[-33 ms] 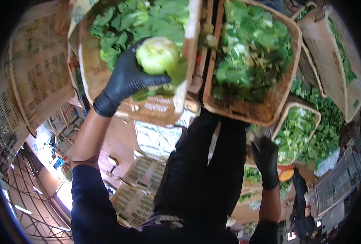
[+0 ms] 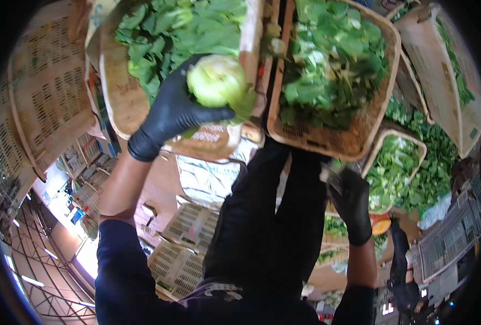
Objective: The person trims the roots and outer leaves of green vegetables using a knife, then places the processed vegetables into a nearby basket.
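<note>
My left hand (image 2: 172, 105), in a black glove, is shut round a pale green head of leafy vegetable (image 2: 216, 80). Its rounded, light end faces up and darker leaves hang at its lower right. This hand is over the left crate (image 2: 124, 86), whose far part is full of green leaves (image 2: 197, 30). My right hand (image 2: 350, 199), gloved in black too, is lower down beside my right leg. Its fingers are closed on a small thin greyish tool (image 2: 331, 177), blurred and partly hidden, so its exact kind is unclear.
A second crate (image 2: 316, 149) of leafy greens stands right of the first. Farther right are a smaller crate (image 2: 375, 157) of greens and a loose leaf pile (image 2: 433, 168). Slatted crates (image 2: 45, 81) rise at the left; more slatted crates (image 2: 178, 265) lie behind my left arm.
My left hand and the leafy head have shifted slightly right and down. My right hand has moved a little left and up. The crates appear slightly higher and further left.
</note>
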Demonstrator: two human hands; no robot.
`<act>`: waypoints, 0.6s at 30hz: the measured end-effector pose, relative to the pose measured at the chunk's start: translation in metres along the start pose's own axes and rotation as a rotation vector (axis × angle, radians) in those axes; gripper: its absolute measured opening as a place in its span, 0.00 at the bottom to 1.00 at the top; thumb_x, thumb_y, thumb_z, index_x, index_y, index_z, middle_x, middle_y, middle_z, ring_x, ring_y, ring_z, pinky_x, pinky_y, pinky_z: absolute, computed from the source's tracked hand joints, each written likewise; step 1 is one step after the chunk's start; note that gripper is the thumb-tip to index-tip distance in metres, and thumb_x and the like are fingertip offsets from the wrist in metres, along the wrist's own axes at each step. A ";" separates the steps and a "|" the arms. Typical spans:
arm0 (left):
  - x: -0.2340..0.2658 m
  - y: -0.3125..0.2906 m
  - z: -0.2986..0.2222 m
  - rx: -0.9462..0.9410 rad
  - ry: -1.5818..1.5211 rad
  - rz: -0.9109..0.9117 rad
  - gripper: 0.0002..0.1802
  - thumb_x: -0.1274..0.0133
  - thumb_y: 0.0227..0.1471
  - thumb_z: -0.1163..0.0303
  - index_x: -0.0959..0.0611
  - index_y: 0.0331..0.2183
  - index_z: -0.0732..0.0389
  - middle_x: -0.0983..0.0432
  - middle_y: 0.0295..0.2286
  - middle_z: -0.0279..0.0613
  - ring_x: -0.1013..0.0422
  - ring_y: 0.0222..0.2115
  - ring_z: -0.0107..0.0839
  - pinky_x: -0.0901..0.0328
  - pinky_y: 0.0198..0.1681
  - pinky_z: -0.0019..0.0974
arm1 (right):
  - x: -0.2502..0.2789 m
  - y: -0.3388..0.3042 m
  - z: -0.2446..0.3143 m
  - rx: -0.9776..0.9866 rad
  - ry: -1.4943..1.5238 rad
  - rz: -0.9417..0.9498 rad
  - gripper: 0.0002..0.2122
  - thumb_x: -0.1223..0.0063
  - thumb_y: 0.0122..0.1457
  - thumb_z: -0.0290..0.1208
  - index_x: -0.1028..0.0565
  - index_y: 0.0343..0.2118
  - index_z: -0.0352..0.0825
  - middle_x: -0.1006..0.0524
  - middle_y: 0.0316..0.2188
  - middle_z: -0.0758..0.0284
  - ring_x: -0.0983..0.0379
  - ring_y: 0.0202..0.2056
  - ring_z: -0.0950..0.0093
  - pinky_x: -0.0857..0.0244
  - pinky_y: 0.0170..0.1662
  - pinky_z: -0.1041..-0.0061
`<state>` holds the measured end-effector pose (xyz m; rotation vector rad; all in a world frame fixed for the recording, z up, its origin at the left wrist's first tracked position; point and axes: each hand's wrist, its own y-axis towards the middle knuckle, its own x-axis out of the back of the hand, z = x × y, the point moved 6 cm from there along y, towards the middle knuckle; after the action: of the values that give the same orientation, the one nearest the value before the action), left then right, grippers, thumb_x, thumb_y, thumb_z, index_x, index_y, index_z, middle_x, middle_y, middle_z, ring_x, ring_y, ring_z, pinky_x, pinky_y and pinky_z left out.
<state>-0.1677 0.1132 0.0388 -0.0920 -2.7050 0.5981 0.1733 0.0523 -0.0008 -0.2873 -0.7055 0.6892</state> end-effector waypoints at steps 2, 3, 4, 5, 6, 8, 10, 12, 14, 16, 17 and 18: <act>-0.047 -0.021 -0.015 -0.062 0.023 0.023 0.36 0.32 0.25 0.65 0.29 0.40 0.65 0.26 0.33 0.45 0.29 0.34 0.32 0.35 0.41 0.32 | 0.013 0.021 0.051 0.232 -0.001 -0.050 0.10 0.42 0.39 0.28 0.34 0.18 0.34 0.37 0.15 0.62 0.37 0.18 0.62 0.43 0.21 0.69; -0.067 -0.026 -0.024 -0.133 0.082 0.034 0.35 0.32 0.26 0.65 0.28 0.39 0.65 0.26 0.32 0.47 0.28 0.33 0.34 0.35 0.40 0.33 | 0.015 0.030 0.067 0.279 -0.022 -0.017 0.09 0.44 0.41 0.26 0.36 0.17 0.34 0.41 0.12 0.63 0.40 0.16 0.64 0.45 0.19 0.71; -0.086 -0.033 -0.028 -0.118 0.097 0.022 0.34 0.33 0.26 0.66 0.28 0.38 0.65 0.26 0.30 0.48 0.27 0.31 0.38 0.34 0.38 0.34 | 0.022 0.035 0.078 0.319 -0.038 -0.049 0.10 0.45 0.41 0.26 0.36 0.17 0.34 0.40 0.12 0.63 0.39 0.16 0.64 0.45 0.19 0.70; -0.102 -0.037 -0.033 -0.193 0.146 0.088 0.33 0.35 0.27 0.66 0.28 0.39 0.66 0.27 0.30 0.49 0.28 0.31 0.42 0.34 0.36 0.37 | 0.026 0.036 0.084 0.329 -0.085 -0.023 0.10 0.45 0.41 0.27 0.37 0.16 0.35 0.40 0.12 0.63 0.38 0.16 0.64 0.45 0.19 0.70; -0.116 -0.040 -0.034 -0.197 0.178 0.099 0.32 0.36 0.27 0.67 0.29 0.38 0.66 0.28 0.31 0.50 0.30 0.31 0.45 0.35 0.34 0.39 | 0.027 0.034 0.087 0.354 -0.129 0.024 0.10 0.45 0.41 0.27 0.38 0.16 0.35 0.40 0.13 0.63 0.38 0.16 0.64 0.44 0.19 0.69; -0.142 -0.044 -0.033 -0.214 0.284 0.142 0.28 0.39 0.30 0.66 0.29 0.37 0.66 0.32 0.32 0.51 0.33 0.30 0.49 0.37 0.30 0.42 | 0.030 0.026 0.077 0.318 -0.252 0.020 0.10 0.44 0.39 0.29 0.36 0.18 0.39 0.35 0.15 0.67 0.33 0.19 0.67 0.41 0.20 0.71; -0.157 -0.047 -0.033 -0.196 0.251 0.107 0.28 0.39 0.30 0.65 0.29 0.37 0.66 0.32 0.31 0.51 0.33 0.30 0.49 0.37 0.29 0.41 | 0.027 0.012 0.052 0.273 -0.304 0.085 0.09 0.44 0.41 0.32 0.34 0.18 0.40 0.30 0.18 0.68 0.30 0.21 0.67 0.39 0.21 0.71; -0.168 -0.051 -0.037 -0.178 0.298 0.100 0.29 0.37 0.28 0.64 0.28 0.36 0.64 0.32 0.30 0.49 0.32 0.30 0.48 0.37 0.29 0.41 | 0.024 0.002 0.024 0.265 -0.335 -0.008 0.07 0.45 0.42 0.35 0.31 0.19 0.40 0.28 0.19 0.65 0.30 0.21 0.66 0.38 0.23 0.69; -0.178 -0.054 -0.043 -0.150 0.329 0.119 0.31 0.35 0.24 0.63 0.28 0.35 0.63 0.32 0.29 0.47 0.32 0.30 0.47 0.37 0.30 0.41 | 0.016 0.010 -0.029 0.048 -0.397 0.050 0.08 0.46 0.44 0.38 0.28 0.23 0.39 0.27 0.19 0.62 0.29 0.22 0.63 0.37 0.25 0.67; -0.183 -0.057 -0.054 -0.225 0.325 0.108 0.33 0.34 0.22 0.62 0.27 0.35 0.62 0.31 0.29 0.46 0.32 0.30 0.46 0.36 0.32 0.41 | 0.025 0.028 -0.088 -0.191 -0.341 0.099 0.10 0.49 0.47 0.39 0.26 0.26 0.36 0.27 0.18 0.59 0.28 0.22 0.61 0.36 0.26 0.65; -0.185 -0.057 -0.063 -0.331 0.344 0.081 0.34 0.33 0.21 0.61 0.27 0.36 0.61 0.30 0.30 0.45 0.32 0.31 0.45 0.36 0.34 0.41 | 0.033 0.028 -0.102 -0.251 -0.265 0.039 0.11 0.50 0.48 0.38 0.26 0.26 0.35 0.28 0.17 0.57 0.28 0.22 0.60 0.36 0.26 0.64; -0.186 -0.052 -0.059 -0.283 0.286 0.094 0.35 0.32 0.21 0.63 0.28 0.37 0.62 0.30 0.31 0.46 0.31 0.32 0.42 0.36 0.36 0.38 | 0.039 0.023 -0.105 -0.241 -0.248 -0.050 0.10 0.50 0.48 0.37 0.27 0.25 0.34 0.28 0.17 0.58 0.28 0.22 0.60 0.37 0.25 0.65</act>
<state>0.0283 0.0632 0.0475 -0.3516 -2.4957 0.2032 0.2550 0.0933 -0.0689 -0.4081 -1.0326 0.5974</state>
